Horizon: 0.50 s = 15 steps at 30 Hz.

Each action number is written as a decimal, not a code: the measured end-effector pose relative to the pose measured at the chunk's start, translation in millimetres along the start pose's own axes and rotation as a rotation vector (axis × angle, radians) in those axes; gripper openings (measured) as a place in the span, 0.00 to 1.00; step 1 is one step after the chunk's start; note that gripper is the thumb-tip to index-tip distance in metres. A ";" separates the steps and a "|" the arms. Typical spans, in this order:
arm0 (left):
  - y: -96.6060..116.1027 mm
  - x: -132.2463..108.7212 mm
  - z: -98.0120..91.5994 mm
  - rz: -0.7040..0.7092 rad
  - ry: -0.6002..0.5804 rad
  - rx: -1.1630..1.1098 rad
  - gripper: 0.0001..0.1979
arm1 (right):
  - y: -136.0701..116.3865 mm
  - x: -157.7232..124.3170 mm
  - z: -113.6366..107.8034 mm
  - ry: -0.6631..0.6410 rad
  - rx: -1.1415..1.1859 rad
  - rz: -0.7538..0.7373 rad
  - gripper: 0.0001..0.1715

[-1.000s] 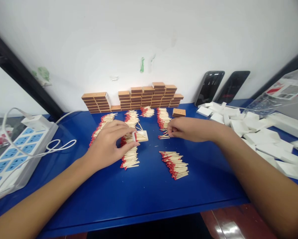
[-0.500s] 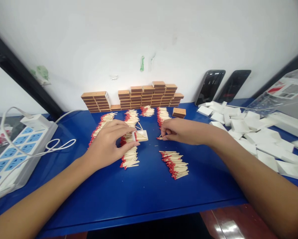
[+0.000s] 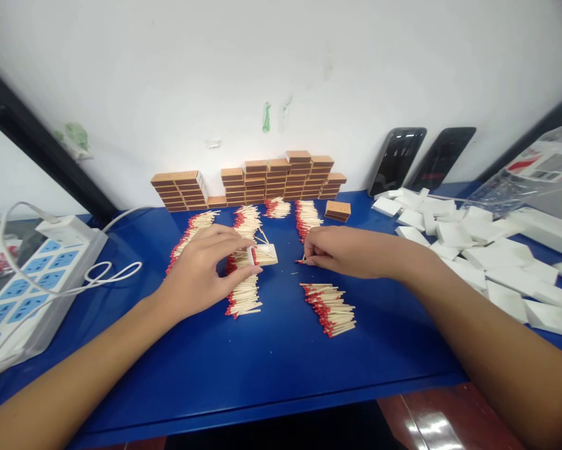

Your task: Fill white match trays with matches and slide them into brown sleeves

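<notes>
Between the thumb and fingers of my left hand (image 3: 210, 262) is a small white matchbox tray (image 3: 272, 259) with several red-tipped matches in it. Beneath and around that hand lies a long row of matches (image 3: 244, 299). My right hand (image 3: 325, 250) pinches at the table, its fingertips on a few matches (image 3: 300, 261) whose red heads poke out to the left. Behind it runs another row of matches (image 3: 307, 215). A slanted pile of matches (image 3: 330, 309) lies nearer to me, apart from both hands.
Stacked brown matchboxes (image 3: 275, 181) line the wall, with a single matchbox (image 3: 337, 210) in front. White empty trays (image 3: 487, 250) are heaped at right, below two leaning phones (image 3: 397, 162). A power strip (image 3: 27, 287) with a white cable sits at left on the blue table (image 3: 271, 369).
The tray in my left hand has shifted very slightly left. My right hand stays at the same spot, its fingers still pinched over the matches.
</notes>
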<state>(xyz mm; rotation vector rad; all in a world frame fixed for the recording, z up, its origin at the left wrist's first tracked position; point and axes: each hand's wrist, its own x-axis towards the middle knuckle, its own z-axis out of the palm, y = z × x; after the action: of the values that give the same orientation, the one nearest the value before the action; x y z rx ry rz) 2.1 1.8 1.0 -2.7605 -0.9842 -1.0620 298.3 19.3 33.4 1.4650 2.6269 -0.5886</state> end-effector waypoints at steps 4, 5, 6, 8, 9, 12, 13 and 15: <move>0.6 0.4 -0.1 0.001 0.005 -0.004 0.16 | 0.8 1.6 0.5 0.023 0.029 0.002 0.10; 0.5 0.4 -0.3 0.003 0.008 -0.005 0.16 | 1.4 2.2 0.9 0.020 0.032 -0.001 0.10; 0.4 0.3 -0.5 0.005 0.009 -0.005 0.16 | 2.0 2.8 1.5 0.011 0.031 -0.007 0.10; 0.0 0.0 -0.8 0.006 0.005 -0.008 0.16 | 2.5 3.6 2.5 -0.009 0.016 -0.015 0.11; -0.3 -0.2 -0.9 0.007 0.003 -0.010 0.16 | 2.4 3.7 2.8 -0.014 0.005 -0.015 0.12; -0.8 -0.5 -0.6 0.005 0.004 -0.009 0.16 | 1.2 2.4 2.1 -0.022 0.004 -0.015 0.14; -0.8 -0.4 -0.5 0.005 0.007 -0.008 0.16 | 0.6 1.5 1.2 -0.020 0.020 -0.016 0.14; -0.7 -0.2 -0.2 0.005 0.009 -0.008 0.16 | -0.9 -0.8 -1.6 -0.016 0.081 -0.025 0.13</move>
<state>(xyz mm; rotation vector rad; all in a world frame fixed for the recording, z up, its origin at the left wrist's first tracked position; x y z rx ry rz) 1.5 2.2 0.9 -2.7606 -0.9738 -1.0795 298.1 18.8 35.3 1.4438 2.6429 -0.7133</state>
